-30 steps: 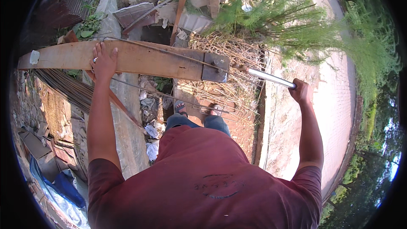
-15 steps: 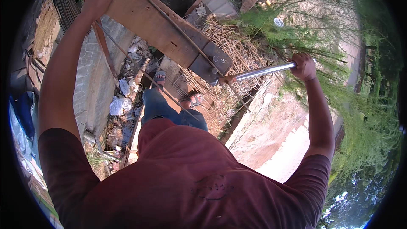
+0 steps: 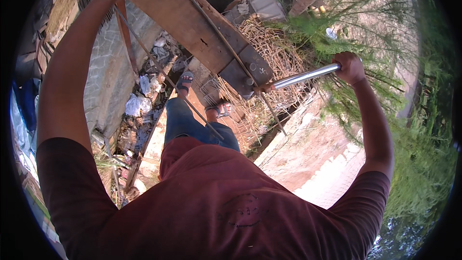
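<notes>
Silver tube (image 3: 306,76) slants down leftward from the right grip (image 3: 349,68)

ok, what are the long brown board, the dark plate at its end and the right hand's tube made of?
Board: probably wood, dull and worn; brown with a dark mark, though rusted metal is possible.
Plate: likely steel, dark, matt; round pin heads show.
Tube: metal, smooth and shiny, perhaps chromed; bright streaks run along it.
</notes>
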A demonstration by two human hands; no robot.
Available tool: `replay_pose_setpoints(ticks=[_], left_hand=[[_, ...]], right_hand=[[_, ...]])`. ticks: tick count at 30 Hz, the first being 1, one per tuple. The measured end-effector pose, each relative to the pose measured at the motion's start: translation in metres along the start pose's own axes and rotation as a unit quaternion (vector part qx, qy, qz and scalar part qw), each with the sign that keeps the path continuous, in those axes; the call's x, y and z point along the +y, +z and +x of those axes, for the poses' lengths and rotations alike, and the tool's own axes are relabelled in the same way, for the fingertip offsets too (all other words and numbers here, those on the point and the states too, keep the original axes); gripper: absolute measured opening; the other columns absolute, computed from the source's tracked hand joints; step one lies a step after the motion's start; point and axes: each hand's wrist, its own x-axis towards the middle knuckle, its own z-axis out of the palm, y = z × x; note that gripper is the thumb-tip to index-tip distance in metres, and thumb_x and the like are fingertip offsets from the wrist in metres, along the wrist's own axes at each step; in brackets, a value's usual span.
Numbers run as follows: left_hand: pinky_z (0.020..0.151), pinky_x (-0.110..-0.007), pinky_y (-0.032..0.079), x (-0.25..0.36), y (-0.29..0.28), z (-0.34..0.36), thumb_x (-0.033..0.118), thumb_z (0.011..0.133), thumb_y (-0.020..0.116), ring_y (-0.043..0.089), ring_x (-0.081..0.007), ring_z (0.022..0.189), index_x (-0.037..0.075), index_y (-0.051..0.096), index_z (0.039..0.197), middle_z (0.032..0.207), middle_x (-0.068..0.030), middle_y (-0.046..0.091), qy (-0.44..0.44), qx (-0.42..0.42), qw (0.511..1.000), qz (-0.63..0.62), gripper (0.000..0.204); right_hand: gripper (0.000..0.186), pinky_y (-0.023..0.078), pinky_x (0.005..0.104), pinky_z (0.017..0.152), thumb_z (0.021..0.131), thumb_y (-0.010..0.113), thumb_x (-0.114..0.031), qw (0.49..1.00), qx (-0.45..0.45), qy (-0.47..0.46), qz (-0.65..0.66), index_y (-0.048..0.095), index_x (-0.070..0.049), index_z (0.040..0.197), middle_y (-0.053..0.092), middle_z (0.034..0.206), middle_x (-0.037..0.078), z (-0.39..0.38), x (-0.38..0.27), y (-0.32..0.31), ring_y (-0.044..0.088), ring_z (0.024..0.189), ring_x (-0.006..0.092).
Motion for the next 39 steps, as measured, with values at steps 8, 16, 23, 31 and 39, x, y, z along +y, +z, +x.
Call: replay_pose_setpoints(ticks=[8,16,23,31,39], left_hand=[[0.109,-0.052,0.023,-0.030,0.032,0.008,0.053,0.095,0.032,0.024,-0.0312,0.139,0.007,0.027,0.144,0.150,-0.0151,0.024,0.106,0.061,0.928,0.352,0.068],[0.109,-0.054,0.023,-0.046,0.045,0.027,0.052,0.095,0.032,0.022,-0.0319,0.140,0.005,0.026,0.145,0.152,-0.0159,0.022,0.076,0.145,0.982,0.096,0.068],[0.108,-0.054,0.023,-0.035,0.036,0.016,0.053,0.095,0.032,0.024,-0.0349,0.138,0.002,0.025,0.144,0.150,-0.0183,0.025,0.079,0.135,0.985,0.075,0.071],[0.107,-0.058,0.020,-0.027,0.028,0.007,0.054,0.095,0.031,0.021,-0.0355,0.139,0.002,0.025,0.144,0.150,-0.0194,0.024,0.078,0.131,0.987,0.050,0.072],[0.109,-0.059,0.016,-0.015,0.022,0.002,0.056,0.094,0.031,0.018,-0.0316,0.141,0.003,0.025,0.145,0.152,-0.0167,0.020,0.071,0.116,0.990,0.025,0.073]], right_hand=[[0.007,0.048,0.0399,0.057,0.068,0.060,-0.005,0.996,0.079,0.045,-0.005,0.057,-0.011,0.069,0.056,0.063,0.009,-0.031,-0.026,0.010,0.058,0.062,0.0295],[0.007,0.049,0.0419,0.060,0.066,0.061,-0.009,0.965,0.093,0.236,0.066,0.062,-0.011,0.072,0.062,0.068,0.012,-0.109,-0.106,0.031,0.061,0.066,0.0340],[0.010,0.048,0.0461,0.064,0.074,0.061,-0.017,0.797,0.030,0.589,0.131,0.058,-0.007,0.071,0.063,0.072,0.019,-0.165,-0.315,0.026,0.061,0.070,0.0388],[0.009,0.046,0.0491,0.064,0.075,0.060,-0.012,0.639,0.061,0.753,0.142,0.057,-0.005,0.071,0.061,0.069,0.020,-0.115,-0.472,0.001,0.060,0.067,0.0400],[0.012,0.047,0.0445,0.066,0.074,0.063,-0.018,0.705,0.118,0.691,0.109,0.058,-0.007,0.073,0.063,0.075,0.018,-0.161,-0.404,0.025,0.061,0.074,0.0363]])
